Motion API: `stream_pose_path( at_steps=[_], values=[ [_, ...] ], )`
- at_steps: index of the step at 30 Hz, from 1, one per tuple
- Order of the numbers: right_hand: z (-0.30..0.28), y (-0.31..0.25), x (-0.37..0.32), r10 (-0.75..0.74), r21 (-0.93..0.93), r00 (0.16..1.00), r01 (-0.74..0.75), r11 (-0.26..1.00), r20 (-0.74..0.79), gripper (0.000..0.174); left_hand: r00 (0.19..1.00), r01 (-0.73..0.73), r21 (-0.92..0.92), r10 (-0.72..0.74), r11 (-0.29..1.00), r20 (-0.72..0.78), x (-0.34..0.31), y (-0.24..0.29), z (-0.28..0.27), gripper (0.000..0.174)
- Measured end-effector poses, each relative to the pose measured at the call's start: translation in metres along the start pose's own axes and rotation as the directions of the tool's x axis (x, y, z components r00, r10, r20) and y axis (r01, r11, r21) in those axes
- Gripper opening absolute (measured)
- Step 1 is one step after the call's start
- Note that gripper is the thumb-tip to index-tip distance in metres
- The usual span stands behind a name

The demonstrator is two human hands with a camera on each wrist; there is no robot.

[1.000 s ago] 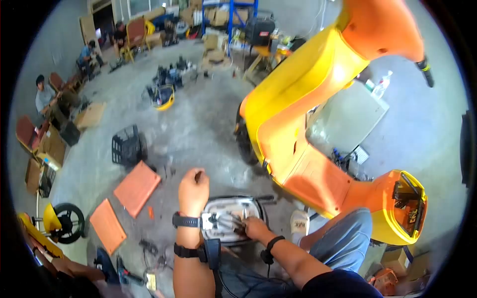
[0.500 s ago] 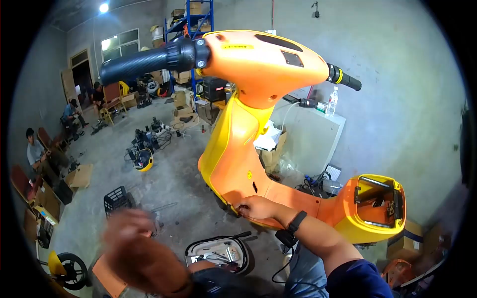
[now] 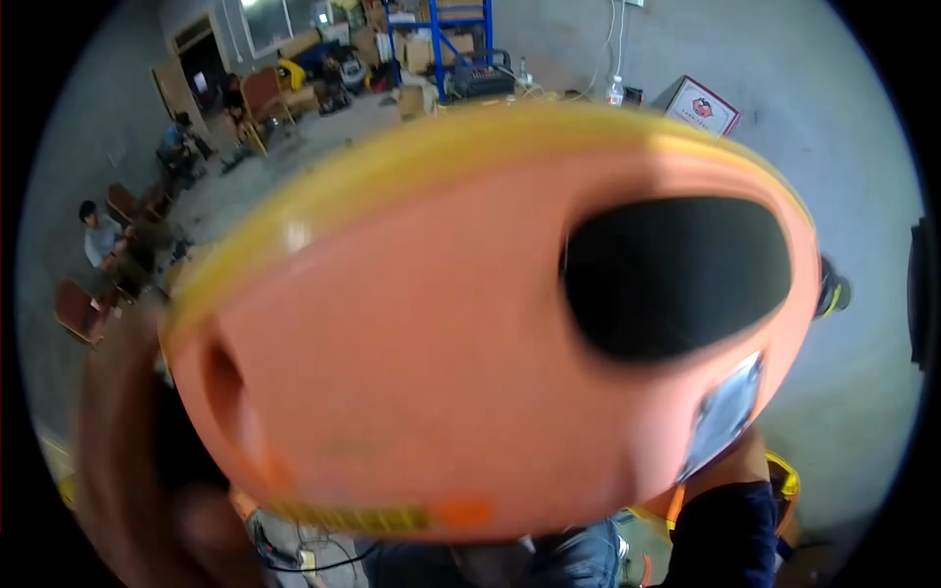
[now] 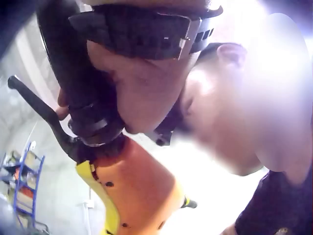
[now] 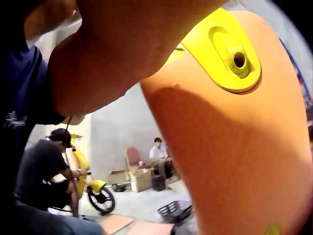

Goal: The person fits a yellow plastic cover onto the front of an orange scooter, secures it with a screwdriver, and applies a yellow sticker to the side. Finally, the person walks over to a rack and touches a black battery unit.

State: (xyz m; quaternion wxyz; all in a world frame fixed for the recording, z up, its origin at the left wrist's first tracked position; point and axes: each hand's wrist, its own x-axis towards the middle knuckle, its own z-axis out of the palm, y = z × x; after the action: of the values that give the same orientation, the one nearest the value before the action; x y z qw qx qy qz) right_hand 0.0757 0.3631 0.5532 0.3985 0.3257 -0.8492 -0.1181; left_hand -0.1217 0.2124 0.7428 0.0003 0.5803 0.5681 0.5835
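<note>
The scooter's orange and yellow handlebar cover (image 3: pixel 421 333) fills most of the head view, tilted and very close. At its left end my left hand (image 3: pixel 127 431) is blurred over the dark handlebar. In the left wrist view that hand wraps the black handlebar grip (image 4: pixel 73 58), its fingertips (image 4: pixel 62 108) showing on the far side. A brake lever (image 4: pixel 39 105) sticks out beside them. My right forearm (image 3: pixel 735 463) passes behind the cover, which hides the right hand. The right wrist view has the orange front panel (image 5: pixel 234 137) with a yellow fitting (image 5: pixel 230 58) close by.
Behind stand a blue shelf rack (image 3: pixel 441 39), chairs (image 3: pixel 263 98) and seated people. The right wrist view holds a crouching person (image 5: pixel 46 169) beside another yellow scooter (image 5: pixel 98 186), a black crate (image 5: pixel 175 211) and orange panels (image 5: pixel 149 228) on the floor.
The hands have left the open tray of tools, the right touching the scooter's footboard edge midway. The handlebar cover now looms close, and the left hand has moved onto its grip.
</note>
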Motion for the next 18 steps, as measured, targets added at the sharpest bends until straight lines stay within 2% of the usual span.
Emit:
stream_pose_path(
  at_steps=[1, 2, 3, 5, 6, 7, 8, 9, 10, 11, 13, 14, 15, 16, 17, 18],
  values=[
    [-0.015, -0.008, 0.007, 0.015, 0.039, 0.998, -0.013, 0.999, -0.054, 0.023, 0.984, -0.097, 0.252, 0.054, 0.963, 0.171, 0.003, 0.011, -0.009, 0.062],
    [-0.03, -0.017, 0.019, 0.049, 0.068, 0.991, -0.041, 0.997, -0.121, 0.025, 0.931, -0.232, 0.464, 0.057, 0.855, 0.36, 0.009, 0.025, -0.022, 0.064],
    [-0.045, -0.025, 0.033, 0.099, 0.086, 0.974, -0.083, 0.993, -0.204, 0.026, 0.838, -0.403, 0.608, 0.008, 0.684, 0.546, 0.018, 0.039, -0.037, 0.067],
    [-0.072, -0.05, 0.057, 0.24, 0.106, 0.903, -0.216, 0.971, -0.358, 0.028, 0.802, -0.406, 0.581, -0.029, 0.705, 0.596, 0.011, 0.043, -0.047, 0.063],
    [-0.084, -0.058, 0.072, 0.347, 0.045, 0.822, -0.367, 0.929, -0.452, 0.032, 0.783, -0.374, 0.534, -0.049, 0.758, 0.62, 0.011, 0.044, -0.054, 0.063],
    [-0.1, -0.061, 0.083, 0.432, -0.011, 0.723, -0.519, 0.855, -0.538, 0.037, 0.771, -0.27, 0.492, -0.12, 0.828, 0.626, 0.013, 0.049, -0.058, 0.066],
    [-0.125, -0.059, 0.087, 0.46, 0.022, 0.72, -0.527, 0.85, -0.52, 0.037, 0.767, -0.18, 0.45, -0.161, 0.875, 0.621, 0.011, 0.053, -0.061, 0.064],
    [-0.155, -0.053, 0.087, 0.597, -0.067, 0.68, -0.682, 0.728, -0.426, 0.039, 0.764, -0.095, 0.404, -0.193, 0.91, 0.615, 0.013, 0.056, -0.064, 0.063],
    [-0.185, -0.044, 0.084, 0.716, -0.181, 0.608, -0.791, 0.584, -0.342, 0.042, 0.7, 0.089, 0.429, -0.362, 0.899, 0.615, 0.015, 0.061, -0.069, 0.065],
    [-0.213, -0.034, 0.082, 0.817, -0.309, 0.508, -0.85, 0.426, -0.273, 0.044, 0.618, 0.131, 0.562, -0.511, 0.816, 0.598, 0.019, 0.067, -0.068, 0.08],
    [-0.246, -0.003, 0.082, 0.945, -0.572, 0.261, -0.814, 0.104, -0.199, 0.049, 0.454, 0.054, 0.62, -0.573, 0.782, 0.683, 0.034, 0.066, -0.065, 0.09],
    [-0.253, 0.026, 0.096, 0.981, -0.497, 0.145, -0.865, 0.064, -0.127, 0.053, 0.41, 0.047, 0.697, -0.65, 0.716, 0.64, 0.036, 0.07, -0.062, 0.093],
    [-0.255, 0.055, 0.105, 0.999, -0.425, 0.034, -0.905, 0.014, -0.039, 0.058, 0.402, 0.075, 0.7, -0.663, 0.711, 0.631, 0.028, 0.066, -0.064, 0.093],
    [-0.251, 0.072, 0.103, 0.997, -0.351, -0.052, -0.936, -0.032, 0.048, 0.065, 0.431, 0.134, 0.669, -0.651, 0.731, 0.624, 0.018, 0.059, -0.064, 0.092],
    [-0.241, 0.088, 0.106, 0.988, -0.48, -0.066, -0.877, 0.009, 0.139, 0.066, 0.459, 0.187, 0.633, -0.636, 0.751, 0.62, 0.006, 0.053, -0.063, 0.09],
    [-0.233, 0.104, 0.109, 0.96, -0.494, -0.05, -0.864, 0.097, 0.276, 0.067, 0.516, 0.221, 0.609, -0.621, 0.762, 0.59, -0.007, 0.049, -0.058, 0.101]
  ],
)
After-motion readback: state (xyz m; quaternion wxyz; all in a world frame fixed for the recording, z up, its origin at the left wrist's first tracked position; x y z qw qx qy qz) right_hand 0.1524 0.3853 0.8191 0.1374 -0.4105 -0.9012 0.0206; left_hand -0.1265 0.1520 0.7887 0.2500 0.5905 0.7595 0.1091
